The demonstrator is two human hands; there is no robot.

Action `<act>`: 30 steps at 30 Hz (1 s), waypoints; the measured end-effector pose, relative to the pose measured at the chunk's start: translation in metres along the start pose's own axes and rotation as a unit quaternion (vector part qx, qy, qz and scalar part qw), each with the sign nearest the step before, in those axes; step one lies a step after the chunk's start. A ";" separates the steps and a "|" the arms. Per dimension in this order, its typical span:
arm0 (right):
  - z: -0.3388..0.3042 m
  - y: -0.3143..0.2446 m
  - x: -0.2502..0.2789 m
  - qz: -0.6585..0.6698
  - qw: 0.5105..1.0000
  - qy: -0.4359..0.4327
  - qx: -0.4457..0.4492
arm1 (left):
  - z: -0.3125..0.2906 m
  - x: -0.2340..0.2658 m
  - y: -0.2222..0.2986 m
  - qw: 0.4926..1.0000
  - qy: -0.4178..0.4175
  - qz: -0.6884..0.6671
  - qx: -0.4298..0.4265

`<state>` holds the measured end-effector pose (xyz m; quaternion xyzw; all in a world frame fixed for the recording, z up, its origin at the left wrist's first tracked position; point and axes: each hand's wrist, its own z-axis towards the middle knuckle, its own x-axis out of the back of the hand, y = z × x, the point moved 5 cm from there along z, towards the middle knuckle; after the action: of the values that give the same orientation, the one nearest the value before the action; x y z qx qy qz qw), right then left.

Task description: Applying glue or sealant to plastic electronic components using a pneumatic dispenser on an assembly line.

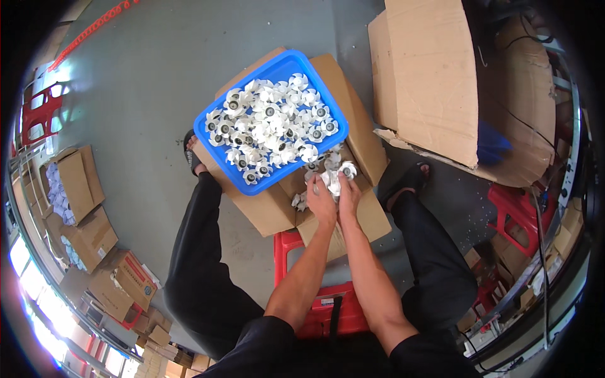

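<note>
Both of my hands are together over the open cardboard box (pixel 263 208), in front of its near flap. My left hand (pixel 322 200) is closed round small white fan wheels (pixel 330 179), its fingertips partly hidden by them. Beside it, my right hand (pixel 348 196) grips a white fan wheel with a dark hub (pixel 347 169) at its fingertips. More white wheels lie in the box under and around my hands. A blue tray (pixel 283 176), heaped with several white bladed wheels (pixel 270 112), rests tilted across the box's top.
A large open carton (pixel 432 82) stands at the right, near a red stool (pixel 518 214). Another red stool (pixel 287 249) is between my knees. Cardboard boxes (pixel 123 286) are stacked at the left. A red coiled hose (pixel 88 31) hangs at the far left.
</note>
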<state>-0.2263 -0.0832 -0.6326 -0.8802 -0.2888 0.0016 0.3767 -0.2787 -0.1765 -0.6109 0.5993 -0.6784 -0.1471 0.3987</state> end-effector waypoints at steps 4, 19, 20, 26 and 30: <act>-0.030 -0.040 -0.004 0.020 1.000 -0.010 0.003 | -0.020 0.014 0.037 1.000 -0.009 -0.016 -0.012; -0.039 -0.147 -0.161 0.106 0.974 -0.191 0.060 | 0.117 0.078 0.183 0.962 -0.062 0.141 -0.224; -0.020 -0.141 -0.142 0.076 0.979 -0.167 0.088 | 0.105 0.071 0.192 0.968 -0.122 0.112 -0.191; 0.019 -0.081 -0.048 0.005 0.967 0.156 0.200 | 0.074 0.189 0.241 0.919 -0.250 0.226 -0.206; 0.006 -0.031 -0.072 0.106 0.987 -0.085 -0.090 | -0.037 0.299 0.281 0.868 -0.088 0.411 -0.264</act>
<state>-0.3034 -0.0991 -0.6316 -0.9328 -0.2239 0.0905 0.2674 -0.4372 -0.3771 -0.2877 0.1231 -0.8315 -0.1956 0.5052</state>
